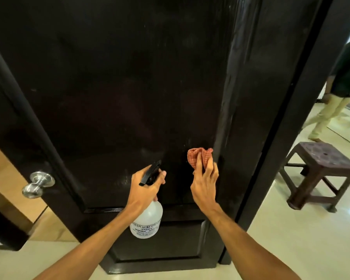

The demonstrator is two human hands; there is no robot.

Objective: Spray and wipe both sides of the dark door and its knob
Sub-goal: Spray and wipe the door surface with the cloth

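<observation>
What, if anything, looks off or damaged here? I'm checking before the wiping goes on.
Nothing looks damaged or spilled. The dark door shows faint streaks and specks on its panel, which suits a half-cleaned surface. The left hand holds the spray bottle upright, the right hand presses the red cloth near the panel's edge.

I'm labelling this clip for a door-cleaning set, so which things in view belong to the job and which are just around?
Part of the job:
- dark door
- metal knob
- spray bottle, held in the left hand
- red checked cloth, held against the door by the right hand

Just around:
- brown plastic stool
- another person walking past
</observation>
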